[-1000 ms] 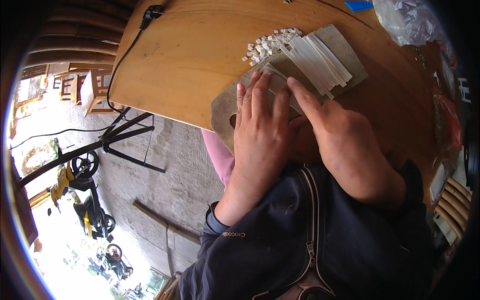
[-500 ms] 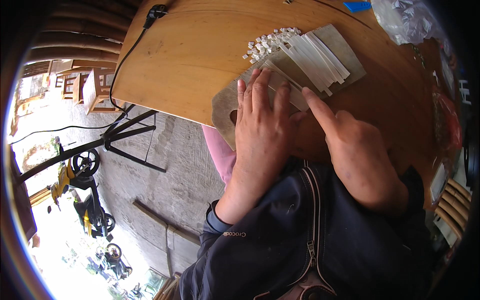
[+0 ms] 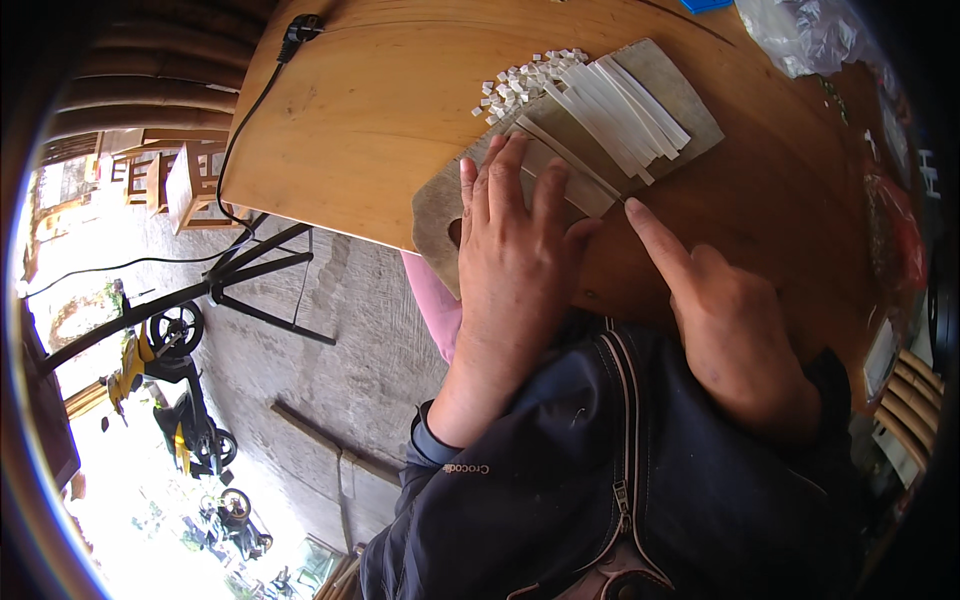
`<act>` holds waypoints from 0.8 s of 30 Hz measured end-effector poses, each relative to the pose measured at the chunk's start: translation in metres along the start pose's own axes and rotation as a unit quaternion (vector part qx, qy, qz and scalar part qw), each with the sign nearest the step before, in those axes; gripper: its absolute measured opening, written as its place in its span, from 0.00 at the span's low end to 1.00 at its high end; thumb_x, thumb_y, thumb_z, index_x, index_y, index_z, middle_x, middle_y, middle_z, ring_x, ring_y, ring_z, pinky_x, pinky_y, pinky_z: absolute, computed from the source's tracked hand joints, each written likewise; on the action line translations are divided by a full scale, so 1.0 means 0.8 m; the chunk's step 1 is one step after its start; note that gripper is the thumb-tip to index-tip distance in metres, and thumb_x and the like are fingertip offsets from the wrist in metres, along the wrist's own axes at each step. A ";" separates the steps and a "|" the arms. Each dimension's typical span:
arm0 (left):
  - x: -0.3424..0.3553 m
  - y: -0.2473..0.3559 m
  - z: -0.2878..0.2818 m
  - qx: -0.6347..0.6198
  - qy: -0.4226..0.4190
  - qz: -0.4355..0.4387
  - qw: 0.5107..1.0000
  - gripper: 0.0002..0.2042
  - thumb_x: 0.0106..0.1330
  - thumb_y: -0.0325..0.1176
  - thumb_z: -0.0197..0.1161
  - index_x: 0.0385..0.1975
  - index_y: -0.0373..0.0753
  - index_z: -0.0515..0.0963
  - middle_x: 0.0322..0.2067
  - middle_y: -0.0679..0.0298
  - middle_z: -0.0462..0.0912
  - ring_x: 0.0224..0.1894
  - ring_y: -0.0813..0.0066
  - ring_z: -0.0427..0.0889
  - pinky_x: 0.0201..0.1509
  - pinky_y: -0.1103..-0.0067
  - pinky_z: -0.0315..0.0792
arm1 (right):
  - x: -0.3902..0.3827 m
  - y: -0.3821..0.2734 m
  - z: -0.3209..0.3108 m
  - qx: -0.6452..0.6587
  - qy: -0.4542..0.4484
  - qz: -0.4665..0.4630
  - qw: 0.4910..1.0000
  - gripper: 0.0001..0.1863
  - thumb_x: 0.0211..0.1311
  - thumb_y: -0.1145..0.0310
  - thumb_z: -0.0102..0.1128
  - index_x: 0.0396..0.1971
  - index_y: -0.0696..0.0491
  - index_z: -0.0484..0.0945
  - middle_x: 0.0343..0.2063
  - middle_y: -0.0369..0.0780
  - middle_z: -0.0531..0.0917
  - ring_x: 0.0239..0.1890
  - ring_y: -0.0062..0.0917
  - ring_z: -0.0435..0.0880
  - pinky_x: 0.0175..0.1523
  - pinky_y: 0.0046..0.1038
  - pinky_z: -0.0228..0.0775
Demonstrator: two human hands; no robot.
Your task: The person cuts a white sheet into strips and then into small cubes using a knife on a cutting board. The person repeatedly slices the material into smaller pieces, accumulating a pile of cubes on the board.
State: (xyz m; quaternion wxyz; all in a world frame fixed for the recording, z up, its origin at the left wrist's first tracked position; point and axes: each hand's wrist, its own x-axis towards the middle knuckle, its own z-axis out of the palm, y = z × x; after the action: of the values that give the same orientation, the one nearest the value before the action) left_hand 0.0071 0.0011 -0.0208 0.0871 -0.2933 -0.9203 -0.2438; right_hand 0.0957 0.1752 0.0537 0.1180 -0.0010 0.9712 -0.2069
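My left hand (image 3: 515, 240) lies flat, fingers spread, on pale strips at the near end of a grey cutting board (image 3: 690, 110). More long white strips (image 3: 620, 105) lie side by side further up the board, with a heap of small white cubes (image 3: 515, 85) at their far left. My right hand (image 3: 730, 320) sits at the board's right edge, index finger stretched out. A thin knife blade (image 3: 570, 160), seen edge-on, runs from that fingertip across the strips. The handle is hidden under my palm.
The board rests on a round wooden table (image 3: 370, 110). A black cable (image 3: 255, 110) with a plug (image 3: 300, 25) hangs over its left edge. A clear plastic bag (image 3: 810, 35) and red packaging (image 3: 895, 230) sit at the right. Motorbikes (image 3: 170, 400) stand on the ground below left.
My right hand has drawn back to the right, off my left hand and toward the board's edge. My left hand stays pressed on the strips.
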 end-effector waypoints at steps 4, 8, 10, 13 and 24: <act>0.001 0.001 -0.002 0.000 -0.003 0.001 1.000 0.30 0.56 0.38 0.76 0.57 0.36 0.74 0.64 0.45 0.67 0.72 0.43 0.65 0.75 0.46 0.60 | -0.010 0.012 -0.002 -0.031 -0.008 -0.035 0.999 0.42 0.58 0.81 0.55 0.76 0.47 0.61 0.28 0.47 0.76 0.26 0.42 0.83 0.34 0.41 0.79; 0.000 0.001 -0.003 0.010 -0.001 0.003 1.000 0.30 0.56 0.38 0.76 0.57 0.35 0.74 0.64 0.45 0.67 0.72 0.43 0.65 0.75 0.47 0.61 | -0.019 0.016 -0.002 -0.031 -0.008 -0.021 0.999 0.43 0.59 0.82 0.55 0.77 0.44 0.61 0.27 0.45 0.76 0.26 0.41 0.83 0.34 0.41 0.79; 0.000 0.001 -0.002 0.010 0.000 0.002 1.000 0.30 0.55 0.38 0.76 0.58 0.35 0.73 0.64 0.45 0.67 0.72 0.43 0.65 0.75 0.47 0.61 | -0.022 0.017 -0.005 -0.027 -0.014 -0.011 0.999 0.43 0.59 0.82 0.55 0.77 0.43 0.61 0.27 0.44 0.76 0.26 0.41 0.83 0.34 0.42 0.79; 0.000 0.001 -0.002 0.006 -0.002 0.002 1.000 0.30 0.55 0.38 0.76 0.58 0.35 0.73 0.64 0.45 0.67 0.72 0.43 0.65 0.75 0.47 0.61 | -0.026 0.019 -0.010 -0.014 -0.019 -0.004 1.000 0.42 0.60 0.82 0.55 0.76 0.42 0.61 0.27 0.44 0.76 0.27 0.42 0.83 0.35 0.43 0.79; -0.004 -0.008 0.001 -0.026 0.013 -0.001 1.000 0.30 0.58 0.38 0.75 0.59 0.37 0.74 0.65 0.45 0.69 0.73 0.44 0.65 0.75 0.47 0.60 | -0.012 0.032 -0.051 0.156 0.036 -0.030 0.987 0.31 0.59 0.89 0.53 0.65 0.56 0.75 0.56 0.50 0.83 0.52 0.42 0.87 0.52 0.32 0.79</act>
State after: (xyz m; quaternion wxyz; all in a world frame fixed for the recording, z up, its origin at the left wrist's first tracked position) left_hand 0.0057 -0.0047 -0.0250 0.0916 -0.2917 -0.9125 -0.2718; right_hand 0.0973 0.2157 0.0815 0.0752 -0.0046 0.9303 -0.3589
